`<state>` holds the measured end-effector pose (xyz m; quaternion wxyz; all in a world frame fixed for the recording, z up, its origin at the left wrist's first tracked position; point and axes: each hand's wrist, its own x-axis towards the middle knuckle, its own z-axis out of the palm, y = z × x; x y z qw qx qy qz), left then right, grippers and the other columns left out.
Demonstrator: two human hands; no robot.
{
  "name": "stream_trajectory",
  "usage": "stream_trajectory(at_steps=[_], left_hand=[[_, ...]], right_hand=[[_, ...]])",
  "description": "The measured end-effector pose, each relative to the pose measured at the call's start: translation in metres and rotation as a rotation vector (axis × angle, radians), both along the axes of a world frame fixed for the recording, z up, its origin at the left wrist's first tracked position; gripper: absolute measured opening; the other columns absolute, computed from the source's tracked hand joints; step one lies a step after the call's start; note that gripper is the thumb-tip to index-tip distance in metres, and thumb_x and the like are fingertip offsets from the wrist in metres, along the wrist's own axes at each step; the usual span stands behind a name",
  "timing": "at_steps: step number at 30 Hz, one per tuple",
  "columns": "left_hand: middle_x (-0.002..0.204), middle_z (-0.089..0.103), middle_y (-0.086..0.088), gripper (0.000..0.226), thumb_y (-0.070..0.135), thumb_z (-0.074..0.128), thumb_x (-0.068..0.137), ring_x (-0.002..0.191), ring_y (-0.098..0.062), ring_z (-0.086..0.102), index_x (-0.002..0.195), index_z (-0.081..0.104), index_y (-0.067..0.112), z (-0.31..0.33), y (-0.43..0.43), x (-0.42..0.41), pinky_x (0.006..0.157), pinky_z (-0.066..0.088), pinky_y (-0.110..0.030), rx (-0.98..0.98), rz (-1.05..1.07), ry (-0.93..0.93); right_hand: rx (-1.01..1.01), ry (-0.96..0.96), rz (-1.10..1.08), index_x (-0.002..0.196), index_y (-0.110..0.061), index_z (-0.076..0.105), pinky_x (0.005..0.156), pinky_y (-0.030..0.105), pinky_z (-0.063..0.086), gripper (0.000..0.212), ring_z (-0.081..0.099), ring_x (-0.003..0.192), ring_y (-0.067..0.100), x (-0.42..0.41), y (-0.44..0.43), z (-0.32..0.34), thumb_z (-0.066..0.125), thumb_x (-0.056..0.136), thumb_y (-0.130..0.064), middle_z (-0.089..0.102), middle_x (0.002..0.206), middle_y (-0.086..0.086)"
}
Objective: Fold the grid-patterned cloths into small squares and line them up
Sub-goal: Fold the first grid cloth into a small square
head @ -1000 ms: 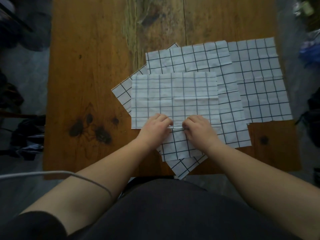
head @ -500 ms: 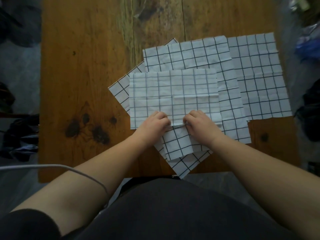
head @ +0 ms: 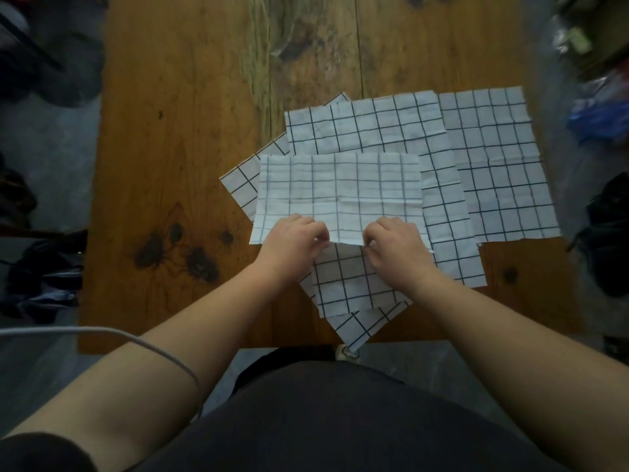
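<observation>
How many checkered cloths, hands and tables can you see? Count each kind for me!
Grid-patterned cloths: 4 (top cloth, middle cloth, right cloth, tilted cloth underneath)
Hands: 2 (left hand, right hand)
Wooden table: 1
Total: 7

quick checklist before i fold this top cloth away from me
1. Left hand pinches the near edge of the top cloth: ok
2. Right hand pinches the same edge: ok
3. Pinch takes only that cloth, none below: cannot tell
4. Top cloth lies flat: ok
5. Cloths beneath stacked square: not ok, they lie askew and one corner overhangs the table edge
</observation>
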<state>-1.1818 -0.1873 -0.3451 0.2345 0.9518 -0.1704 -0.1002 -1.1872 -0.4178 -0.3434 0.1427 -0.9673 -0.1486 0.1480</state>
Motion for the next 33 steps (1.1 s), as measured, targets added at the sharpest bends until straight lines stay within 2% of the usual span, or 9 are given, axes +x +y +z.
stream_trajectory(at_steps=[4,6,12,14,17,20,24,27,33], left_hand=[[0.094,0.069,0.007,0.011,0.032,0.062,0.098,0.093,-0.017,0.059,0.1,0.069,0.024,0.026,-0.004,-0.011,0.086,0.049,-0.038,-0.002,0.008,-0.082],[0.092,0.07,0.006,0.011,0.031,0.063,0.097,0.09,-0.018,0.06,0.099,0.069,0.022,0.042,-0.009,-0.021,0.083,0.05,-0.039,0.008,0.013,-0.13],[0.086,0.071,0.003,0.011,0.028,0.065,0.094,0.082,-0.021,0.061,0.093,0.072,0.019,0.102,-0.026,-0.055,0.073,0.051,-0.042,0.028,0.029,-0.341],[0.091,0.072,0.006,0.012,0.031,0.064,0.095,0.087,-0.019,0.062,0.097,0.071,0.021,0.125,-0.032,-0.066,0.077,0.052,-0.041,0.045,0.048,-0.382],[0.106,0.072,0.009,0.024,0.042,0.06,0.097,0.1,-0.016,0.063,0.112,0.068,0.026,0.162,-0.043,-0.078,0.09,0.048,-0.037,0.07,0.072,-0.397],[0.107,0.074,0.009,0.033,0.051,0.049,0.101,0.101,-0.015,0.067,0.116,0.069,0.029,0.194,-0.055,-0.083,0.09,0.046,-0.034,0.153,0.024,-0.439],[0.092,0.075,0.01,0.031,0.05,0.049,0.102,0.084,-0.014,0.069,0.109,0.072,0.032,0.229,-0.063,-0.092,0.082,0.052,-0.036,0.206,-0.002,-0.475],[0.089,0.073,0.012,0.03,0.048,0.047,0.103,0.077,-0.011,0.067,0.108,0.073,0.033,0.246,-0.066,-0.104,0.073,0.057,-0.034,0.213,-0.018,-0.453],[0.096,0.072,0.016,0.026,0.046,0.051,0.102,0.081,-0.006,0.06,0.109,0.073,0.034,0.251,-0.059,-0.115,0.065,0.045,-0.028,0.17,0.035,-0.365]], right_hand=[[0.022,-0.085,-0.014,0.125,-0.028,0.059,0.101,0.041,0.036,0.029,0.055,0.116,0.017,-0.013,0.005,0.02,0.056,0.098,-0.038,0.064,0.122,-0.009],[0.035,-0.129,0.006,0.13,-0.029,0.06,0.1,0.042,0.036,0.034,0.056,0.118,0.017,-0.022,0.008,0.033,0.055,0.099,-0.042,0.066,0.125,-0.009],[0.075,-0.35,0.048,0.102,-0.032,0.066,0.086,0.037,0.037,0.023,0.062,0.089,0.014,-0.049,0.004,0.083,0.044,0.104,-0.039,0.069,0.093,-0.013],[0.079,-0.41,0.064,0.099,-0.032,0.065,0.085,0.038,0.04,0.023,0.062,0.085,0.014,-0.056,-0.001,0.105,0.044,0.105,-0.038,0.069,0.09,-0.013],[0.108,-0.482,0.103,0.099,-0.03,0.067,0.083,0.039,0.043,0.023,0.064,0.081,0.013,-0.064,-0.006,0.141,0.045,0.103,-0.037,0.071,0.09,-0.012],[0.134,-0.551,0.116,0.099,-0.029,0.069,0.08,0.038,0.046,0.026,0.065,0.074,0.013,-0.074,-0.01,0.177,0.045,0.104,-0.037,0.072,0.086,-0.011],[0.148,-0.563,0.113,0.102,-0.029,0.071,0.084,0.04,0.049,0.032,0.066,0.073,0.012,-0.091,-0.02,0.216,0.042,0.103,-0.042,0.072,0.085,-0.011],[0.174,-0.545,0.122,0.099,-0.028,0.072,0.081,0.038,0.051,0.032,0.065,0.069,0.013,-0.102,-0.03,0.231,0.045,0.101,-0.044,0.071,0.08,-0.011],[0.207,-0.497,0.043,0.094,-0.025,0.07,0.074,0.04,0.053,0.03,0.062,0.064,0.012,-0.114,-0.055,0.22,0.046,0.101,-0.042,0.064,0.073,-0.014]])
